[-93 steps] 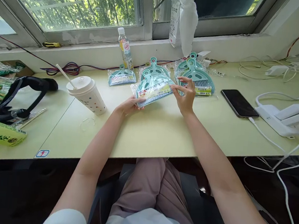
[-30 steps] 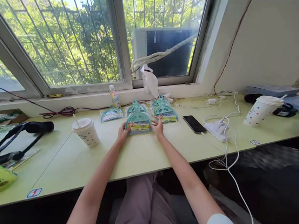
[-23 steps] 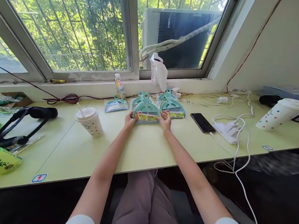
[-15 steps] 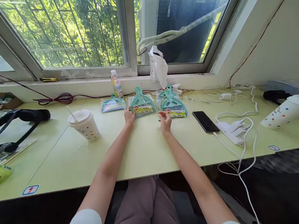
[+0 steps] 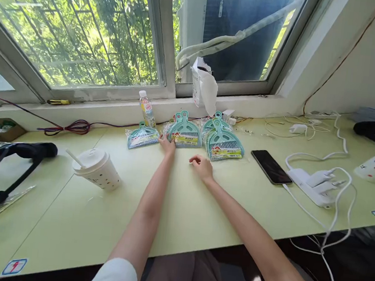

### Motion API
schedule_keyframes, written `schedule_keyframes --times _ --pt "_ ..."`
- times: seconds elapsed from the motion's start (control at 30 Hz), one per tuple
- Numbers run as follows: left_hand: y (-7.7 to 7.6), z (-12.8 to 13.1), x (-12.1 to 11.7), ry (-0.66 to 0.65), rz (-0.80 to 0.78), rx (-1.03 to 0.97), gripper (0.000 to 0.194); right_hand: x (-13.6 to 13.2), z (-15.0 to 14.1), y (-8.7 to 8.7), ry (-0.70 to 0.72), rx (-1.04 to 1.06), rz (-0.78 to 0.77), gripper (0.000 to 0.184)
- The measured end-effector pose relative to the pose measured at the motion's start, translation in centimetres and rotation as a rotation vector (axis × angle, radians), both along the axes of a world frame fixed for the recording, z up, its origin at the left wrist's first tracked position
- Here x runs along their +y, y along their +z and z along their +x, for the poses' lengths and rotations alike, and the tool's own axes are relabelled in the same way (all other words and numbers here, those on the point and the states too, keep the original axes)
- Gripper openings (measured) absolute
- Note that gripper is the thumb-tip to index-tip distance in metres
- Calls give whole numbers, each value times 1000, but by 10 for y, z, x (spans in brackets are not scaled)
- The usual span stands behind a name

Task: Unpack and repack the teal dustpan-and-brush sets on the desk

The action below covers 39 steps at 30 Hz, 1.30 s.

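Teal mini dustpan-and-brush sets in clear wrappers lie in a row near the window sill. My left hand (image 5: 167,145) reaches forward, its fingers together on the lower left corner of the middle dustpan pack (image 5: 185,134). My right hand (image 5: 201,165) rests on the pale green table (image 5: 180,210) just in front of the packs, fingers loosely curled with nothing in them. A smaller left pack (image 5: 142,136) lies beside my left hand. The right stack of packs (image 5: 224,145) lies just beyond my right hand.
A lidded paper cup with a straw (image 5: 95,170) stands at left, near a black headset (image 5: 4,162). A small bottle (image 5: 146,110) and a white bag (image 5: 206,87) stand at the sill. A phone (image 5: 271,166), power strip (image 5: 314,181) and cables lie at right.
The middle pack, held up by both hands earlier, now lies among the others. My right hand has let go and drawn back onto the table. The camera has tilted down slightly.
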<state>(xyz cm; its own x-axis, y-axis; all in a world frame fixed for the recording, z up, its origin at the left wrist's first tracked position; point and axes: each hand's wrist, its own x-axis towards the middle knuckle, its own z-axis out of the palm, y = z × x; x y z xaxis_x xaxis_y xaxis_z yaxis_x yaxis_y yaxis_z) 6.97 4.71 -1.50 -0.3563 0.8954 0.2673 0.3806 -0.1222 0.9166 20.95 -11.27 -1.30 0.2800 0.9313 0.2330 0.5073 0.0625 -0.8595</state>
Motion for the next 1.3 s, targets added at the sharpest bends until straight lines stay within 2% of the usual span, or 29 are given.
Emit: schedule_keyframes --times 0.17,0.3,0.4,0.47,0.53,0.6,0.7,0.83,0.93,1.07,1.2,1.3 --pt "1 24 6 144 27 -43 34 2 -2 3 -3 -69 -75 21" --pt "7 25 5 130 7 7 31 4 -2 3 -24 -33 -81 21" --pt "19 -6 7 80 48 143 20 4 -3 4 -20 -21 -85 20" --pt "26 -40 9 126 114 229 29 4 -3 4 -9 -12 -81 19" --pt "29 -78 7 99 56 286 35 4 -3 3 2 8 -68 19" --pt "26 -110 -2 3 -105 438 37 4 -2 2 19 30 -55 20" --pt "17 -132 -33 -63 -131 599 37 5 -1 0 53 5 -48 22" --pt "16 -125 -80 -62 -49 804 21 3 0 0 87 -98 -55 22" --pt "26 -114 -106 -167 -78 780 8 -3 -2 -1 155 -104 -35 21" --pt "34 -109 -144 -261 -86 737 27 -21 -11 -5 245 -11 19 21" --pt "27 -105 -203 -398 -69 722 21 -37 -22 -11 232 -25 61 44" --pt "22 -98 -243 -623 -18 719 15 -39 -23 -13 252 -57 65 49"
